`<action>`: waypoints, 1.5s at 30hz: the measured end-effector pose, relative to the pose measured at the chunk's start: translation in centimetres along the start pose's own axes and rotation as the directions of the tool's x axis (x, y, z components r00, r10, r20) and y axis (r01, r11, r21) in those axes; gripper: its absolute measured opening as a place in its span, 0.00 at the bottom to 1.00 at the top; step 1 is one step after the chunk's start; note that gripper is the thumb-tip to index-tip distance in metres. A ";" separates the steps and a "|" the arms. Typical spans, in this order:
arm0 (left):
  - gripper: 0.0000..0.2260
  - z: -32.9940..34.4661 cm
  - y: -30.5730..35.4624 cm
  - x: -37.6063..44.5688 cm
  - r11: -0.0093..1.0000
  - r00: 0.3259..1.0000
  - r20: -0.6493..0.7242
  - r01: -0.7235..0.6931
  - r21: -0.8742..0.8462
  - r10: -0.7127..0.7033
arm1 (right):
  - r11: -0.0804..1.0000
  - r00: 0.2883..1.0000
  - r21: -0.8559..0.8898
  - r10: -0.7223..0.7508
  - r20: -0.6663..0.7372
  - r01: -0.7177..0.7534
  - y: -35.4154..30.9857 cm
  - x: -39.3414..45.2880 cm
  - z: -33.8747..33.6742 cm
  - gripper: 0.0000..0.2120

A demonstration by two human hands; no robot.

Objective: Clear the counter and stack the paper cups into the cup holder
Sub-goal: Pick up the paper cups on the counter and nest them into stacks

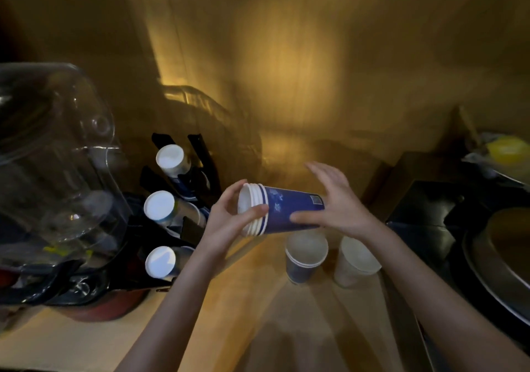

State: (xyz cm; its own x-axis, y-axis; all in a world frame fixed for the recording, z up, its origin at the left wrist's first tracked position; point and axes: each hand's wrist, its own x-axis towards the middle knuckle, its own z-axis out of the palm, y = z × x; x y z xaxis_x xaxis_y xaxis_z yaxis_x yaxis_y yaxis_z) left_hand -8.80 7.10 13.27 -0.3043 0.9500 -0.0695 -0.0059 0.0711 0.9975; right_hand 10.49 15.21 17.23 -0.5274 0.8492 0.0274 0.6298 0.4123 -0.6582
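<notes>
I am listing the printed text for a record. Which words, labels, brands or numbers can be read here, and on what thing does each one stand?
No text can be read.
Small square mark on the stack of blue paper cups: too blurred to read.
White pattern on that stack: no letters visible.
Yellow patch at the far left: too blurred.

One head-worn wide-angle camera looks forward and steeply down, close over the counter (252, 308) and back wall (286, 56).
</notes>
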 end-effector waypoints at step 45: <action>0.23 1.6 -5.8 1.3 0.319 0.762 0.159 0.438 -0.841 -0.628 | 0.880 0.930 0.472 0.223 -0.293 -0.062 6.2 -4.0 6.6 0.43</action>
State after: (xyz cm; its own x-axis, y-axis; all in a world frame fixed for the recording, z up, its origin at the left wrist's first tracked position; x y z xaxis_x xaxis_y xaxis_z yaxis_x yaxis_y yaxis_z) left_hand -7.60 8.41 7.34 -0.0769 0.7277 -0.6815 -0.9358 0.1831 0.3012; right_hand 12.74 12.18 8.09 -0.1826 0.9782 0.0992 0.3178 0.1542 -0.9355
